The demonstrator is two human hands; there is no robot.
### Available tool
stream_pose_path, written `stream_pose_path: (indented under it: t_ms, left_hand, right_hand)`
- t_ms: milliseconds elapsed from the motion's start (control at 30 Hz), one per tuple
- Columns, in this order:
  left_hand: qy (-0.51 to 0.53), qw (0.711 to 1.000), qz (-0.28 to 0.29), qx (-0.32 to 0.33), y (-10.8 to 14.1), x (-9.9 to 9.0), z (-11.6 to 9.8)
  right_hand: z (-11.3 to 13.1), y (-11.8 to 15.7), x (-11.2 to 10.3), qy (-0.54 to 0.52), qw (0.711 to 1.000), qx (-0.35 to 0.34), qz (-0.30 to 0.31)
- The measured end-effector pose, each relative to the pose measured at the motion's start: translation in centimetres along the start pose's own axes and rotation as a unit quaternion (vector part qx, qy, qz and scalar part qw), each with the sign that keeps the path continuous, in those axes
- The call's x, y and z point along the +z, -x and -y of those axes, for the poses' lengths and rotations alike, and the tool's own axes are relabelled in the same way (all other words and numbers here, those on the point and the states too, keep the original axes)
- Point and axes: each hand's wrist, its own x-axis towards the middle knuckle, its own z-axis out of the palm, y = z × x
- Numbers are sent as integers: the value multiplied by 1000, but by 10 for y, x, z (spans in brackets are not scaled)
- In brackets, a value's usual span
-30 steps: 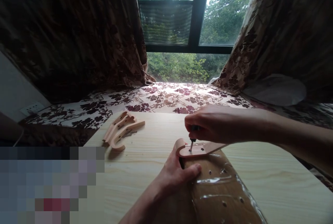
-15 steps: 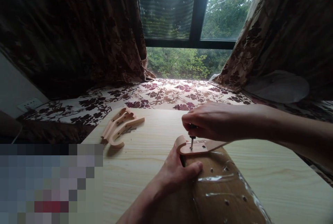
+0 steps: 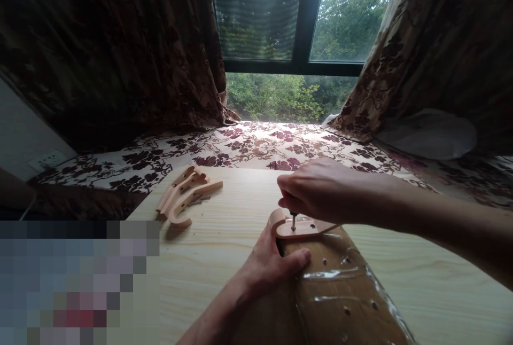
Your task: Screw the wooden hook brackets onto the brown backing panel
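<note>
Resting on the tabletop (image 3: pixel 224 238), loose hooks (image 3: pixel 202 190) lie well apart from the screwdriver (image 3: pixel 294 221).

Right fingers (image 3: pixel 286 183) gripping screwdriver (image 3: pixel 294 221), wooden hook (image 3: pixel 303 228) beneath, left fingers (image 3: pixel 301 257) on box (image 3: pixel 332 286)

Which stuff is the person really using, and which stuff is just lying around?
In use:
Wooden hook, on the brown block
Screwdriver, in the right hand, tip down at the hook
Brown block, held by the left hand

Lying around:
Other wooden hooks, on the table, untouched, though maybe for later
Flowery cloth
Curtains
</note>
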Motion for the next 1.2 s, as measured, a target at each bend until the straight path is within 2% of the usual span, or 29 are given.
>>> stream_pose_path:
  t_ms: [67, 167, 233, 367, 467, 533, 633, 700, 767, 900, 1000, 1033, 1100, 1200]
  left_hand:
    - [-2, 1000, -1, 0, 0, 0, 1]
    - [-4, 1000, -3, -4, 0, 0, 1]
    - [0, 1000, -2, -4, 0, 0, 1]
    - [3, 1000, -3, 2, -1, -1, 2]
    - [2, 1000, 0, 9, 0, -2, 3]
    - [4, 1000, 3, 13, 0, -1, 3]
    - [11, 1000, 5, 14, -1, -1, 3]
    - [16, 1000, 6, 14, -1, 0, 3]
    - [19, 1000, 8, 10, -1, 0, 2]
    - [12, 1000, 11, -12, -1, -1, 3]
    - [4, 1000, 10, -12, 0, -2, 6]
    - [1, 1000, 7, -10, 0, -3, 6]
    - [-12, 1000, -1, -8, 1, -4, 7]
    - [-38, 999, -13, -10, 5, -3, 4]
  right_hand:
    - [1, -2, -5, 20, 1000, 2, 15]
    - [-3, -1, -7, -3, 998, -44, 37]
    - [-6, 1, -3, -18, 997, -68, 30]
    - [-6, 0, 8, -5, 1000, -5, 3]
    - [-6, -3, 4, 10, 999, 36, 17]
    - [-6, -2, -3, 12, 999, 29, 41]
    - [-4, 2, -12, -28, 996, -15, 81]
    - [-2, 1, -13, -67, 994, -21, 82]
    - [-3, -4, -9, -92, 994, 7, 65]
    - [-22, -10, -2, -157, 982, 76, 70]
    - [-48, 9, 3, -248, 958, 84, 116]
    - [-55, 21, 8, -276, 951, 86, 107]
    - [-63, 48, 24, -317, 942, 105, 39]
    - [-59, 82, 65, -363, 915, 162, -69]
